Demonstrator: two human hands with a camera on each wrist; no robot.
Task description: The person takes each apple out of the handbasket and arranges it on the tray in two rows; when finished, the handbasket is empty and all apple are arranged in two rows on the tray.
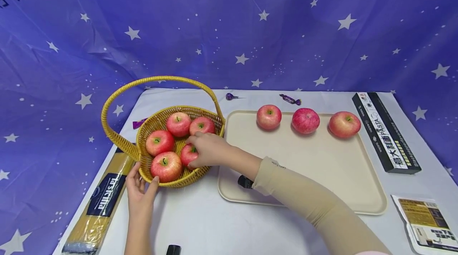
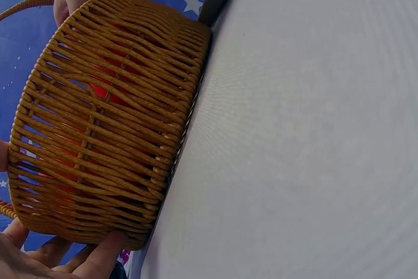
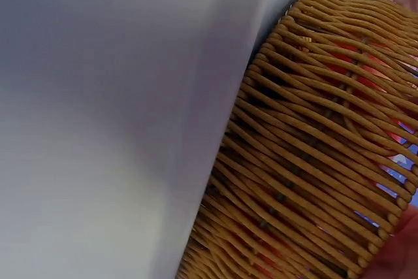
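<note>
A yellow woven basket [image 1: 186,180] with a tall arched handle stands at the left of the table, with several red apples inside. My right hand [image 1: 212,151] reaches over the right rim and grips the apple [image 1: 187,155] at the basket's front right, partly covering it. At the front left, my left hand [image 1: 140,191] holds the basket by its side, thumb at the rim and fingers against the outer wall. In the left wrist view, fingertips [image 2: 108,253] touch the weave [image 2: 124,129]. The right wrist view mostly shows the basket's wall [image 3: 313,142], hiding the grip.
A beige tray [image 1: 293,167] lies right of the basket, bearing three apples [image 1: 305,120] along its far side. Beyond it are wrapped candies [image 1: 290,99]. A pasta box [image 1: 386,132] and a pouch [image 1: 427,223] lie right; a pasta bag [image 1: 103,199] lies left.
</note>
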